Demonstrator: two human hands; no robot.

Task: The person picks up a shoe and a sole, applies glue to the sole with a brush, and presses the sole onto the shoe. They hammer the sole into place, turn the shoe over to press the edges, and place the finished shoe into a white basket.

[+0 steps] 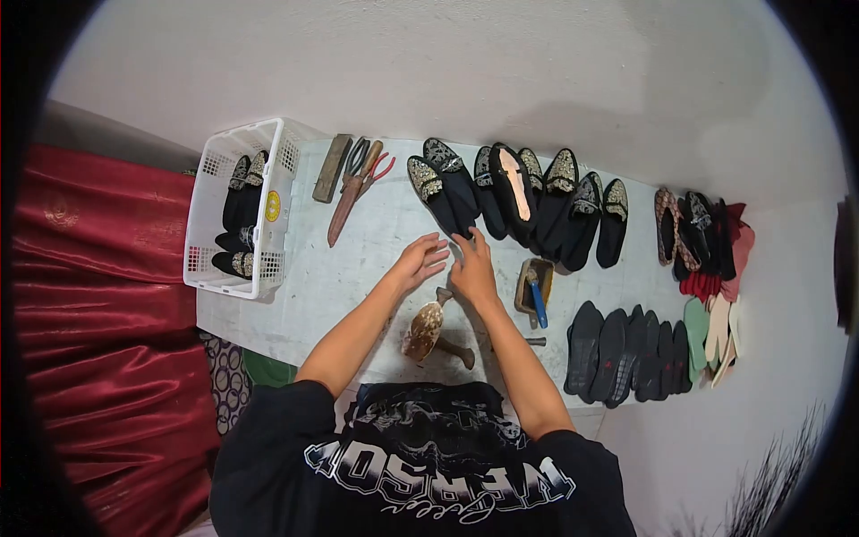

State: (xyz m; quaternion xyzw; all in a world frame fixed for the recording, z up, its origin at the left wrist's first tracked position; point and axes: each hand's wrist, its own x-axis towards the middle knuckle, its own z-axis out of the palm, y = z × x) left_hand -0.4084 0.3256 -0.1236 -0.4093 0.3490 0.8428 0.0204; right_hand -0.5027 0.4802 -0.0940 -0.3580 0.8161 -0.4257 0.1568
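Observation:
My left hand (420, 261) is over the middle of the table, its fingers apart and nothing in it. Close beside it, my right hand (474, 271) is open too, with its fingertips near the heel ends of a pair of black loafers (458, 199) with glittery, patterned uppers. Between my forearms, close to my body, stands a metal cobbler's shoe anvil (428, 329) with a worn, stained face. To the right of my right hand lies a small tray (523, 288) holding a blue-handled brush (538, 302).
Several more loafers (561, 192) line the wall side, one showing a bare pink insole side. Black soles (617, 353) stand at the right, near pale insoles (716, 331). A white basket (268, 277) holds shoes at left. Red-handled pincers (380, 170) and a wooden block (332, 168) lie nearby.

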